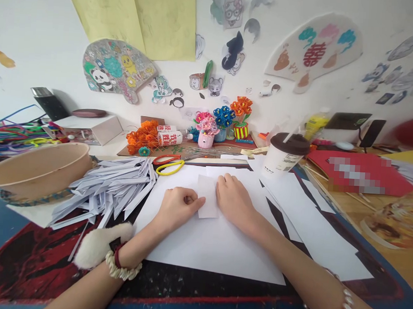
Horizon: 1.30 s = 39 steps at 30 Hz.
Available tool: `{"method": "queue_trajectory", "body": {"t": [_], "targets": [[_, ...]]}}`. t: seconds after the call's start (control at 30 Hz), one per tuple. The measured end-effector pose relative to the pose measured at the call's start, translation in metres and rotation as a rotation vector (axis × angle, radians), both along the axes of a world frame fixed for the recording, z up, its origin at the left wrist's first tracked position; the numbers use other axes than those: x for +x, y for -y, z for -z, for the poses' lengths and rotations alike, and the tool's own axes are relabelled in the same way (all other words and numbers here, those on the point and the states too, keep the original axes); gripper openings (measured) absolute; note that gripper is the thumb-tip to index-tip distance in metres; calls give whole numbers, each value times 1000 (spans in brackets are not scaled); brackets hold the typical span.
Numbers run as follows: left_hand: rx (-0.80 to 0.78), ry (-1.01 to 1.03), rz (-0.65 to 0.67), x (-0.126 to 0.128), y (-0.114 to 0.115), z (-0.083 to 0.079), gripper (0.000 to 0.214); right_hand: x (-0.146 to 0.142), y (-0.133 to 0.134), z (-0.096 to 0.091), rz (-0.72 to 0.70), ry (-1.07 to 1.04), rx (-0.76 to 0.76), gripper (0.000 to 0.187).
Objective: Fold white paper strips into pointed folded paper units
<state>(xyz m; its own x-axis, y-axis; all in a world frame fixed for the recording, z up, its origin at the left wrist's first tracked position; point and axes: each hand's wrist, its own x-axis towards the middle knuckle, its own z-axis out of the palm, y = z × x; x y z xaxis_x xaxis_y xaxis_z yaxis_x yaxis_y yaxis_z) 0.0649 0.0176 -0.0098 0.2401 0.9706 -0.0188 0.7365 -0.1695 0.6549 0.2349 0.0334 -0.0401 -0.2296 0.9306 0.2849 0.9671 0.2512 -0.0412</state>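
Note:
A small white paper strip [207, 196] lies on a large white sheet [209, 242] in front of me. My left hand [178, 207] is curled into a loose fist, with thumb and forefinger pressing the strip's left edge. My right hand [232, 197] rests with fingers bent down on the strip's right edge, holding it flat. Both wrists wear bead bracelets.
A pile of folded white paper strips [111, 188] lies to the left, beside a tan bowl [36, 166]. Scissors with red and yellow handles [167, 164] lie behind the sheet. A lidded paper cup [284, 155] stands at the right. Pipe-cleaner flowers in small pots [222, 123] line the wall.

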Motion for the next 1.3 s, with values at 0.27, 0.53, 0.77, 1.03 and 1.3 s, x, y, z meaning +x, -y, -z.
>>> {"method": "queue_trajectory", "body": {"t": [0.27,0.53,0.77,1.03,1.3], "targets": [[61,-59,92,-4,-1,3,35,3,0,5,-45,-45,47,21],[2,-30,106,-7,-2,2,29,-1,3,4,-19,4,36,16],[-14,-12,124,-9,-1,-1,31,-2,4,2,-11,6,14,16],[-56,47,162,-11,-1,-8,34,-2,5,-2,-8,3,2,16],[-20,-44,0,-23,-8,-22,41,8,-4,-5,14,-312,-24,24]]}}
